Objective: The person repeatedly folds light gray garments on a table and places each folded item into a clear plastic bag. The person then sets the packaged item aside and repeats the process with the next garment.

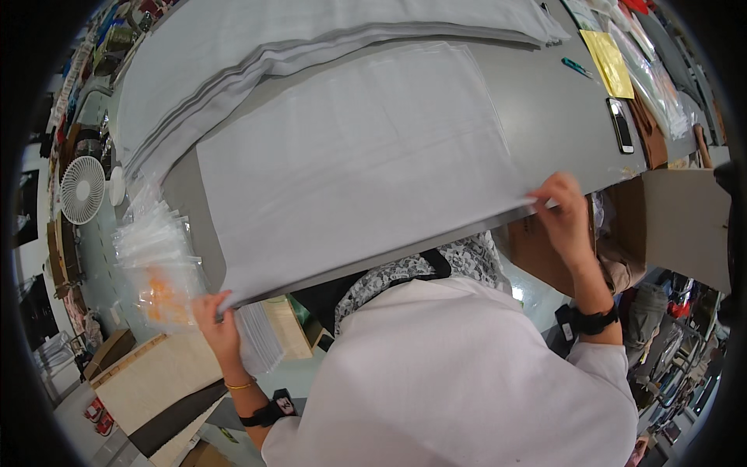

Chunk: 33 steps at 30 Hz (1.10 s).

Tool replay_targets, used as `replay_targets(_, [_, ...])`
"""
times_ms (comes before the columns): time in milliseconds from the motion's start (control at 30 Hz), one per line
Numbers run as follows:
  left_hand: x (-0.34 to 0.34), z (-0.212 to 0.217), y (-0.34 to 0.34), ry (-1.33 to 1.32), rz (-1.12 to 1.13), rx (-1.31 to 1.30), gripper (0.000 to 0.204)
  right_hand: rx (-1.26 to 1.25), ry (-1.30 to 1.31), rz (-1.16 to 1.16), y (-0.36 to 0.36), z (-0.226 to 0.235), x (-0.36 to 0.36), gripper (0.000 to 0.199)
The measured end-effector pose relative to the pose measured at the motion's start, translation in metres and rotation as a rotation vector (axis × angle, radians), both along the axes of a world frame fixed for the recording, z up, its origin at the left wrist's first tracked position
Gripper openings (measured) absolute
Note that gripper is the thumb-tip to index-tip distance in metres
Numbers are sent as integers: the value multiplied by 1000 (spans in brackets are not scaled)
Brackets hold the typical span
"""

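I have the flat grey cloth (350,156) spread on the desk (537,109), its long near edge running between my two hands along the side closest to the body. My left hand (215,323) is at the near left corner, thumb and fingers pinched on the fabric. My right hand (563,218), a little blurred, pinches the near right corner between thumb and fingertips. So the cloth lies mostly beyond both hands, reaching away from them across the desktop, and the hands sit well apart at its two ends.

Past its far edge I see a stack of folded grey fabric (373,23). Just beyond my left hand lies a pile of clear plastic bags (156,261). Up and to the right of my right hand, a phone (620,126) rests on the desk, near a yellow packet (607,64) and a teal cutter (576,68).
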<state>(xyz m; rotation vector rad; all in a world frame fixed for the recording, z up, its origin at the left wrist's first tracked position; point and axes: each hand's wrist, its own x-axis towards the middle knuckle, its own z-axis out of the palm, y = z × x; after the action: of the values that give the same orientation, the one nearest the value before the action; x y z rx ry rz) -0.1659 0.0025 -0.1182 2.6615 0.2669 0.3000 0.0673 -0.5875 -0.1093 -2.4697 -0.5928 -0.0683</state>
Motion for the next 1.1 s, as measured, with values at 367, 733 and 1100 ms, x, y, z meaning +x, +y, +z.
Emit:
replay_targets(367, [229, -5, 117, 69, 123, -105, 27, 186, 148, -97, 81, -24, 229, 35])
replay_targets(733, [186, -57, -49, -17, -225, 337, 77, -98, -8, -196, 52, -89, 154, 46])
replay_targets(1100, [170, -35, -87, 9, 192, -1214, 42, 717, 545, 47, 182, 23, 115, 70])
